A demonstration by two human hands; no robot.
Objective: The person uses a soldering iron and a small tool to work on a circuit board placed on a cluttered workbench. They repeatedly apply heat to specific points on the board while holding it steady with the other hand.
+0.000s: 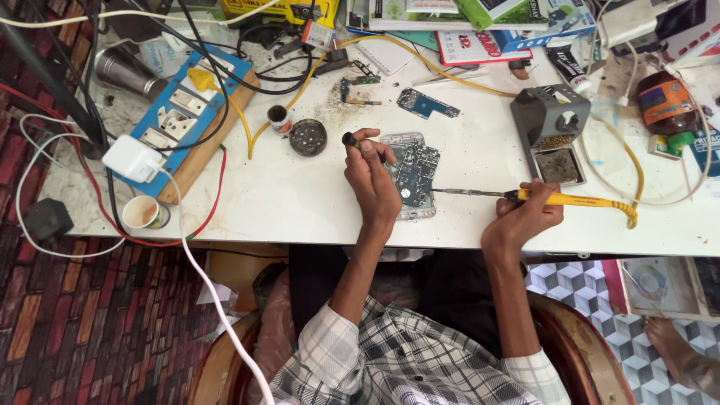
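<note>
An opened phone (414, 174) with its circuit board bare lies on the white table (300, 202), near the front edge. My left hand (371, 180) rests on the phone's left side and pinches a small black-tipped tool (351, 139) upright. My right hand (523, 217) grips a yellow-handled soldering iron (570, 199). The iron's metal tip points left and reaches the phone's right edge.
A grey soldering-iron stand (551, 131) sits to the right of the phone. A round tin (308, 137), a small circuit board (427, 103), a blue switch board on wood (187, 120), a white charger (133, 158), a paper cup (142, 213), cables and boxes surround the work spot.
</note>
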